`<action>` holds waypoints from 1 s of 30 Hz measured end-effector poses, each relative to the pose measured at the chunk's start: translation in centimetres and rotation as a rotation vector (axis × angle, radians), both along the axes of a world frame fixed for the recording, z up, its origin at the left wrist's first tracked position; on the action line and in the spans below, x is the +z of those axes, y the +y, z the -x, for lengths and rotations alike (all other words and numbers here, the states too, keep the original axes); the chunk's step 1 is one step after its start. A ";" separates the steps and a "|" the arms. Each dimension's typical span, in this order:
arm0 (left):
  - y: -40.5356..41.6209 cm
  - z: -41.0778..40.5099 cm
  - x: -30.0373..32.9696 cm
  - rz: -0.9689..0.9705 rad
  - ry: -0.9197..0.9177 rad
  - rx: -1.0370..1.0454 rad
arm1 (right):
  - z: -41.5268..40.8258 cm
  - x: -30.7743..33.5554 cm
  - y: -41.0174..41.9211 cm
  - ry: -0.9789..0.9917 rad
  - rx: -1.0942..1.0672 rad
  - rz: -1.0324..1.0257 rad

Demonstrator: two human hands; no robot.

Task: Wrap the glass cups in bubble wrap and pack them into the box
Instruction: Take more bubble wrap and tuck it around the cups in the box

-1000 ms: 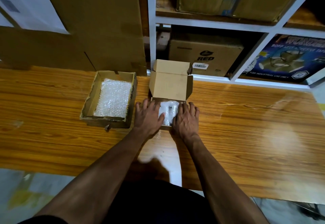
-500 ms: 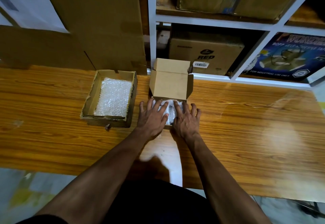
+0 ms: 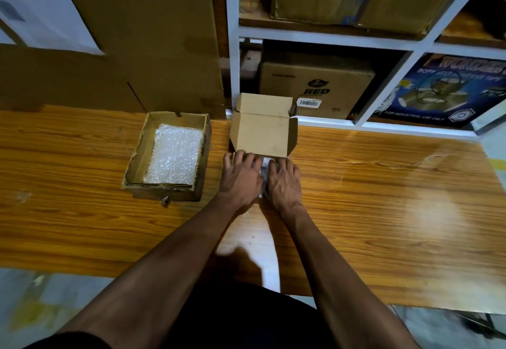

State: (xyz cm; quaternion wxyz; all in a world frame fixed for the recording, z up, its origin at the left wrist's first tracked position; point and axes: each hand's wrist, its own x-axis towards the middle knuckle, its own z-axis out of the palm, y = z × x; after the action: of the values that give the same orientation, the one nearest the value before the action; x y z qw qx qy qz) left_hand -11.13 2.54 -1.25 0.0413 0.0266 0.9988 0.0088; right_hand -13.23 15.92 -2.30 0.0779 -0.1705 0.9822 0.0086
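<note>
Head view showed the left hand (image 3: 241, 181) and right hand (image 3: 283, 184) laid flat, fingers spread, over bubble-wrapped cups (image 3: 265, 168) inside the small box (image 3: 264, 136), seemingly pressing them down so the raised lid could close.

The small brown cardboard mailer box (image 3: 263, 136) stands at the far edge of the wooden table (image 3: 383, 198), its lid flap raised upright and walling off any reach from behind. The left hand (image 3: 241, 179) and the right hand (image 3: 283, 184) lie flat, side by side, over its opening, leaving only a thin gap between them. Just to the left, the open cardboard tray lined with bubble wrap (image 3: 171, 157) leaves a narrow strip of tabletop beside the box. To the right, the tabletop lies bare and wide. The white shelving frame (image 3: 235, 47) and a tall cardboard sheet (image 3: 153, 36) close the back.
</note>
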 end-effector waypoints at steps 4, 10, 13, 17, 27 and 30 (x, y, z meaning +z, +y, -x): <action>-0.1 -0.5 -0.7 -0.065 -0.050 0.031 | 0.2 -0.8 0.4 -0.071 0.011 0.089; 0.2 0.5 -0.6 -0.095 -0.110 0.033 | 1.4 -0.5 0.0 -0.106 0.025 0.040; -0.7 -0.1 -0.8 -0.043 -0.035 0.006 | 0.5 -0.7 0.7 -0.053 0.039 0.095; -2.1 -1.8 -2.1 -0.037 0.054 0.082 | -1.1 -0.7 1.3 -0.005 0.012 0.108; -2.3 -1.4 -2.2 -0.093 0.008 0.147 | -0.4 0.3 1.6 -0.077 -0.018 0.191; -3.3 -1.9 -1.9 -0.069 0.058 0.146 | -0.4 0.1 2.4 0.021 -0.077 0.129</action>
State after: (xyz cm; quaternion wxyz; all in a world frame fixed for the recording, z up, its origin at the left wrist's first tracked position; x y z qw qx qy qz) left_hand -9.21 -0.74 -3.13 0.0108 -0.0446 0.9979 0.0454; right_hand -12.88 18.34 -2.19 0.0569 -0.1373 0.9873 -0.0558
